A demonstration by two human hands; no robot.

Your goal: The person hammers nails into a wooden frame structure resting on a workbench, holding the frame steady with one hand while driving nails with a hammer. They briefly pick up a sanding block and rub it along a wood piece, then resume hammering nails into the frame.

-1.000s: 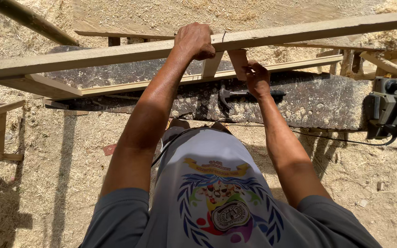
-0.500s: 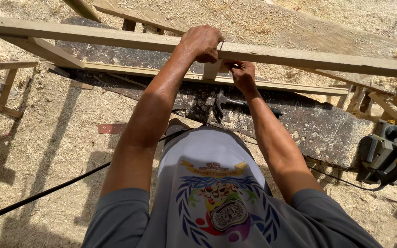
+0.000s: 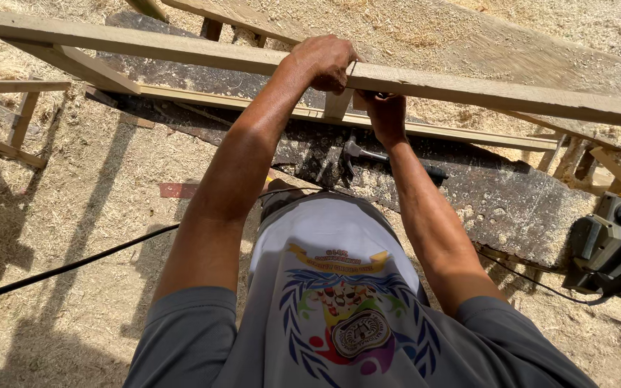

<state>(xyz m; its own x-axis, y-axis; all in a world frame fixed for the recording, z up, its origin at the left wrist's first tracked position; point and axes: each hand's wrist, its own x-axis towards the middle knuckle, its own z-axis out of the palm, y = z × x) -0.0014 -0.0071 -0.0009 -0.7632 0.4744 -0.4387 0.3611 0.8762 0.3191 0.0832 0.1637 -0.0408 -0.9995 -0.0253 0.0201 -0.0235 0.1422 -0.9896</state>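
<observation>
I take the long pale wooden batten (image 3: 468, 85), which runs across the upper part of the head view from left to right, as my reference.

Left hand (image 3: 323, 61): I see it laid over the top of the batten near its middle, fingers curled down over the far edge and closed on the wood. The forearm rises to it from the lower left.

Right hand (image 3: 384, 113): it sits just below the batten, right beside the left hand, fingers bunched narrowly against the underside. I cannot tell whether they pinch anything small; the batten hides the tips.

A short upright wooden stub (image 3: 338, 104) stands directly under the batten, between the two hands, and reaches down to a second thin wooden rail (image 3: 468, 134) that runs parallel and below.

Below the batten, past the right hand, a steel claw hammer with a dark handle (image 3: 386, 156) lies on a dark, sawdust-strewn board (image 3: 512, 205).

Well below the batten's right end, a black-and-grey electric circular saw (image 3: 609, 248) rests on the ground. A black power cable (image 3: 73, 266) crosses the sawdust-covered ground (image 3: 95, 158) below the batten's left half.

Beyond the batten, a broad plank dusted with sawdust (image 3: 468, 36) lies at an angle. Light wooden frame pieces (image 3: 16, 118) stand below the batten's left end.
</observation>
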